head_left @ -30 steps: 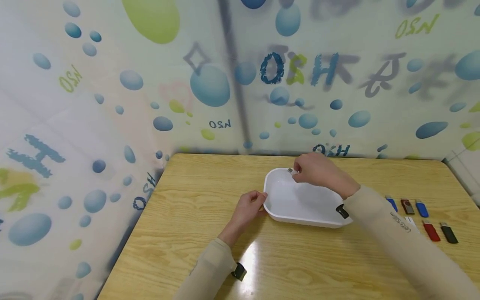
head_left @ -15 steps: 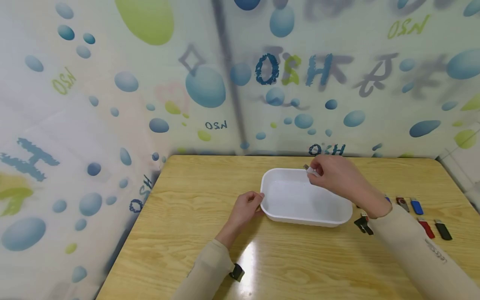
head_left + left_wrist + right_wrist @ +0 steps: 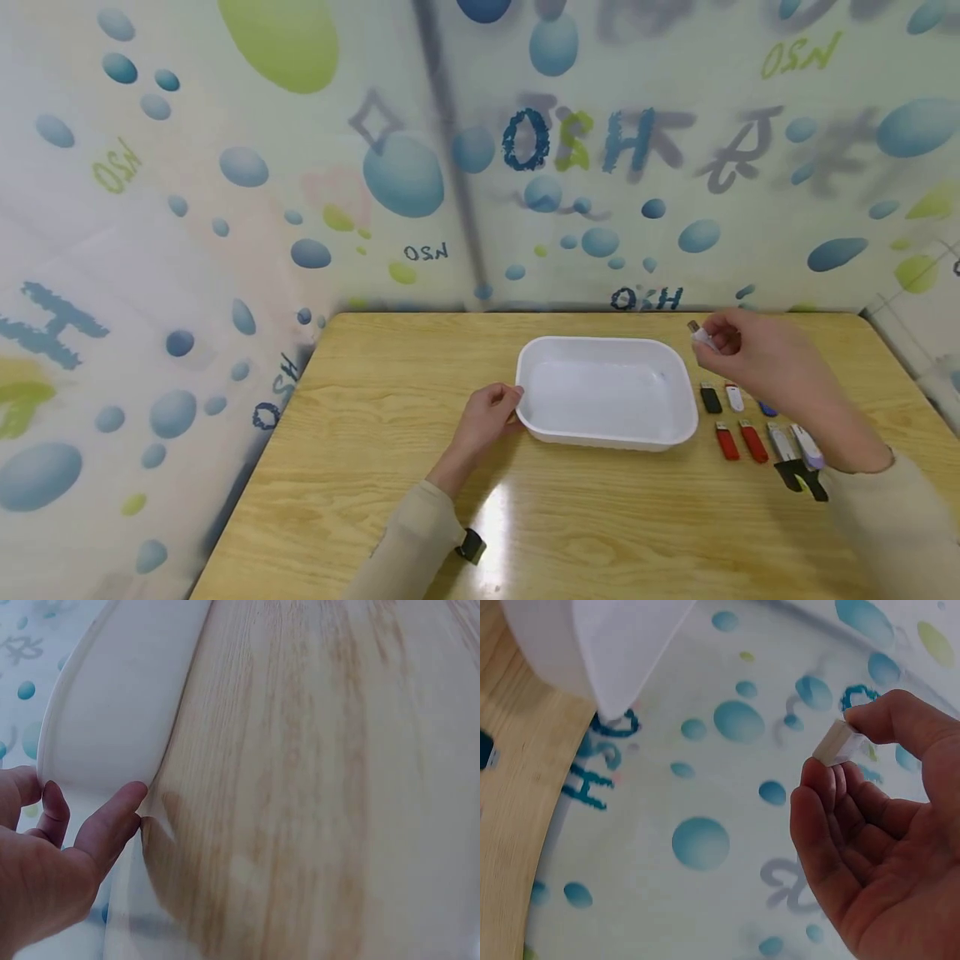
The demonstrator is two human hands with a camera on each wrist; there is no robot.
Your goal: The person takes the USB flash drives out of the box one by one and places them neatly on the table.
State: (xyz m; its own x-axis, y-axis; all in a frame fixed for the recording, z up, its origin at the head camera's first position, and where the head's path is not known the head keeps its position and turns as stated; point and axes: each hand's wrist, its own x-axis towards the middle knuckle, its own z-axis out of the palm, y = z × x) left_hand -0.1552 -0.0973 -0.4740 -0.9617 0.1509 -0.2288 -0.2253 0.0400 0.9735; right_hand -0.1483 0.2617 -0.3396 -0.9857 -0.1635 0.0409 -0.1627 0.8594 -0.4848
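Note:
A white USB flash drive is pinched between the thumb and fingers of my right hand, held up beyond the right end of a white tray. Its metal plug points up and left in the head view; from the right wrist, the drive shows as a pale block at the fingertips. My left hand grips the tray's left end. In the left wrist view, thumb and fingers of that hand hold the tray's rim and outer wall.
Several flash drives lie in two rows right of the tray: a black one, a red one, a silver one and a white one among them. The right forearm covers part of that area. A patterned wall sheet stands behind the table.
My right hand has moved right with the flash drive, from over the tray's back rim to past its right end. My left hand keeps its grip on the tray.

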